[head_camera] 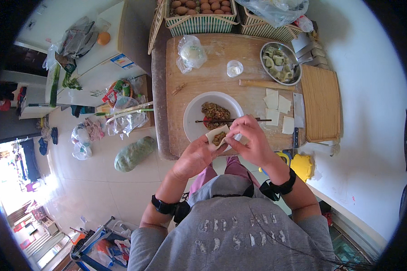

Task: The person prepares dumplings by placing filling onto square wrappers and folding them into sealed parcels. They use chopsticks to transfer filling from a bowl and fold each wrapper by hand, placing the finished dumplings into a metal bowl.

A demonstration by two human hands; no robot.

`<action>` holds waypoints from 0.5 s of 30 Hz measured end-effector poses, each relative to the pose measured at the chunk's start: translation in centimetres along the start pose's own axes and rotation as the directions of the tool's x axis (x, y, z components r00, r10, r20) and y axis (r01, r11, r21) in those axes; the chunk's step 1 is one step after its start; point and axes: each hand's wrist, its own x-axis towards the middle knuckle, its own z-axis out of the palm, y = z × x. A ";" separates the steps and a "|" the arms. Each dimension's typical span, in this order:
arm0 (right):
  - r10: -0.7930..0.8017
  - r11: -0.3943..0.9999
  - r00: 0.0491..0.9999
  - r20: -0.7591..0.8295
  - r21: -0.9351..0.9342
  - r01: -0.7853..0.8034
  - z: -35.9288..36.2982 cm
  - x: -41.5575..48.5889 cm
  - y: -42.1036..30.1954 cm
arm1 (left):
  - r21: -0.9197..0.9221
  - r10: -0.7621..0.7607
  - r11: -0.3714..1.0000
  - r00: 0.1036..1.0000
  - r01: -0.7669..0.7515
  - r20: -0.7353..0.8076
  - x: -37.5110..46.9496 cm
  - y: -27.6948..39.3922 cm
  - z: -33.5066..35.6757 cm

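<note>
My left hand (195, 156) holds a square dough wrapper (211, 134) with a lump of minced filling (219, 138) on it. The fingers of my right hand (252, 140) pinch the wrapper's right edge. Just beyond both hands, a white bowl (192, 113) holds more filling (214, 111), with dark chopsticks (202, 121) lying across it. Several cut wrappers (272, 101) lie on the wooden board (178, 118) to the right. A wooden rolling pin (266, 84) is behind them. Folded dumplings (278, 61) sit in a metal bowl (263, 67) at the back right.
A cleaver (298, 110) lies at the board's right, beside a stack of brown slatted mats (322, 103). A small glass (234, 69) and a plastic bag with dough (191, 54) stand farther back. Baskets, one holding eggs (203, 23), line the far edge. A yellow stool (302, 166) is below right.
</note>
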 end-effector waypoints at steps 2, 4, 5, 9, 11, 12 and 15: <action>0.036 0.998 0.998 -0.053 0.044 -0.034 0.3 0.2 -0.1 | 0.147 0.047 0.988 0.998 -0.053 0.046 0.1 0.1 0.7; 0.093 0.992 0.993 -0.077 0.095 -0.086 0.4 0.2 0.0 | 0.307 0.003 0.952 1.000 -0.006 0.011 0.4 0.3 0.9; 0.132 0.985 0.988 -0.074 0.121 -0.123 0.4 0.2 0.0 | 0.372 0.005 0.928 1.000 -0.007 0.007 0.5 0.3 0.9; 0.201 0.959 0.978 -0.057 0.213 -0.185 0.3 0.2 0.3 | 0.227 0.008 0.974 0.996 0.012 -0.087 0.9 -0.2 0.9; 0.335 0.876 0.942 -0.003 0.368 -0.311 0.2 0.2 0.4 | 0.186 0.013 0.983 0.997 0.001 -0.072 1.0 -0.3 0.9; 0.404 0.814 0.914 0.040 0.439 -0.380 0.2 0.2 0.4 | 0.180 0.005 0.984 0.997 0.010 -0.082 1.0 -0.3 0.9; 0.500 0.745 0.831 0.243 0.370 -0.556 -0.8 0.0 0.6 | 0.124 -0.010 0.992 0.997 0.019 -0.076 0.9 -0.1 1.0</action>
